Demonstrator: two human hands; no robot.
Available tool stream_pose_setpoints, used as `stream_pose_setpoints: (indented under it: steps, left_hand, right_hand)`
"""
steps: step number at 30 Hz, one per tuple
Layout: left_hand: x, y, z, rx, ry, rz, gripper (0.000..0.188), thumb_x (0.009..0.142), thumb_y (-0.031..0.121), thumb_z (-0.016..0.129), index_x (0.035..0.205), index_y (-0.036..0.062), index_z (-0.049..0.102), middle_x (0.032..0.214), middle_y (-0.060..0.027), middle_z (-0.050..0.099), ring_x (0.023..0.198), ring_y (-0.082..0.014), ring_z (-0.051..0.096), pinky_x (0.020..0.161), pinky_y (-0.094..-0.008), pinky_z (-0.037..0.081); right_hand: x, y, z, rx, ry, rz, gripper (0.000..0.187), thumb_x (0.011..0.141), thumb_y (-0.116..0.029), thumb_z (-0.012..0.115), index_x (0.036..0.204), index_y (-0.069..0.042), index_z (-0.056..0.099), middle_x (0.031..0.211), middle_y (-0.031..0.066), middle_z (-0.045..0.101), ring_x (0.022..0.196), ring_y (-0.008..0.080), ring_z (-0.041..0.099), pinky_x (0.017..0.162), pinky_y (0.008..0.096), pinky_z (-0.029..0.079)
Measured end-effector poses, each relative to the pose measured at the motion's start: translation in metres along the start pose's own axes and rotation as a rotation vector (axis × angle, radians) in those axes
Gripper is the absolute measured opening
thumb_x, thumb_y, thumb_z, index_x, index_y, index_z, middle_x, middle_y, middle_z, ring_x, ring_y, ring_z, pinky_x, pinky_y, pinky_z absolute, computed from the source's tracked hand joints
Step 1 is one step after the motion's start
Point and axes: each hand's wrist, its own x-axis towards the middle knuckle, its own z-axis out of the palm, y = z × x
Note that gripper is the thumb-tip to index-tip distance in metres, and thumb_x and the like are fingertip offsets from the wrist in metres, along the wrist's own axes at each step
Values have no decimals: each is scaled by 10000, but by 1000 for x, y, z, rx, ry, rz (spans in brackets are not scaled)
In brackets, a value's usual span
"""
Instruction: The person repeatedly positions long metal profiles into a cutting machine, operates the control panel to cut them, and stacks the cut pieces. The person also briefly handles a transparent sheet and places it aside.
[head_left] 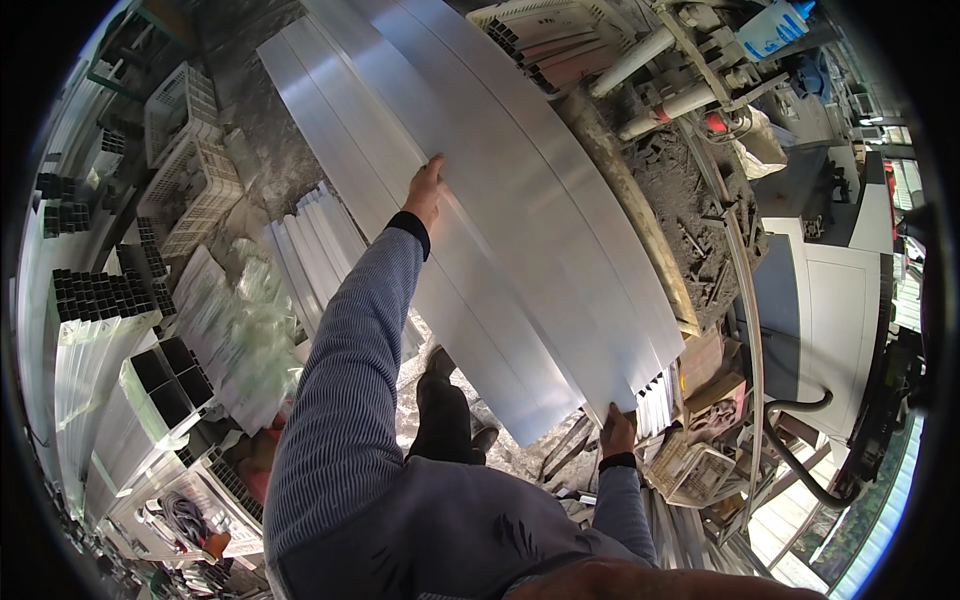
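Long, flat silver metal profiles (380, 160) lie side by side in front of me, running from the upper left down to the lower right. My left hand (426, 194) is closed on the edge of one metal profile (520, 270), about midway along it. At its near end, my right hand (618, 432) grips the same profile, thumb on top and the other fingers mostly hidden. A thin step along the profile's side sets it apart from its neighbour. Both arms are spread, the left one reaching farther forward.
Stacked box-section profiles (100, 295) and plastic crates (195, 180) stand at left, beside crumpled clear wrapping (245, 335). A wooden beam (640, 215) borders a bed of metal scraps (680, 210) at right, near a light machine cabinet (840, 320). A small crate (688, 470) sits near my right hand.
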Motion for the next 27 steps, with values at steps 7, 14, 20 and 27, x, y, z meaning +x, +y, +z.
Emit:
stream_pose_setpoints:
  steps: [7,14,20,27]
  left_hand:
    - [-125,-67,-6,-30,-11,14,656,1042,454,633,1567,89,488,1624,-82,431,1517,-264,389,1194,-420,357]
    - [-253,-179,-84,111,182,-257,562,1032,358,690,1480,63,520,1406,-41,504,1255,-212,560,1060,-397,458]
    - [-326,-207,-159,381,287,-286,549,999,367,709,1456,95,575,1358,-41,563,1186,-233,617,991,-410,491]
    - [-445,-180,-187,483,421,-131,637,1042,404,635,1580,101,477,1575,-80,502,1360,-262,570,1104,-447,433]
  right_hand:
    - [56,32,-11,127,162,126,432,955,80,655,1377,12,596,1332,113,672,1240,247,647,1069,322,530]
    - [34,11,-30,-226,174,108,360,906,-227,757,1148,31,687,934,60,719,726,108,597,589,259,396]
    - [20,30,-47,-81,127,277,1041,845,-281,858,1675,-93,258,1490,133,579,1295,249,576,960,426,470]
    - [38,52,-73,47,-77,382,976,868,-350,876,1634,-91,330,1563,121,524,1403,257,508,1146,484,410]
